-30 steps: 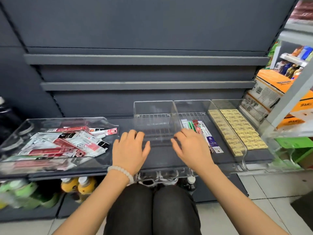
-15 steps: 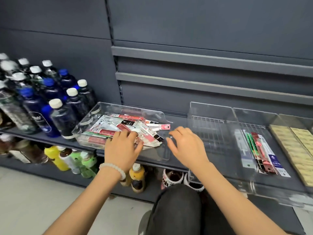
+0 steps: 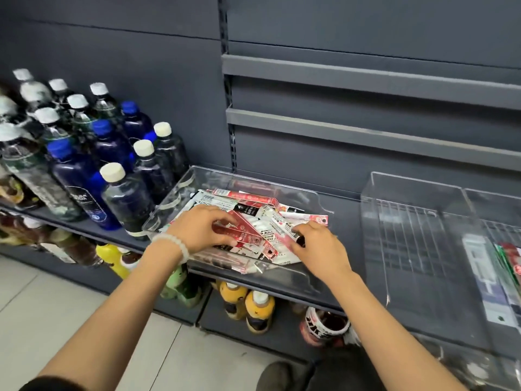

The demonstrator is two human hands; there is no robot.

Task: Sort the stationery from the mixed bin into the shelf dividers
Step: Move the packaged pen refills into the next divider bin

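A clear plastic mixed bin sits on the dark shelf, holding several red and white stationery packets. My left hand, with a bead bracelet on the wrist, rests on the pile with its fingers curled around a red packet. My right hand lies on the pile's right side, fingertips pinching a white and red packet. To the right stands a clear shelf divider with nothing in it. The divider beyond it holds several long packets.
Dark and blue water bottles crowd the shelf left of the bin. Drink bottles stand on the lower shelf. Grey rails run along the back panel. My knee and shoe are at the bottom.
The view swung left from the dividers to the bin. Both hands moved from the shelf front onto the pile of packets and closed their fingers on packets.
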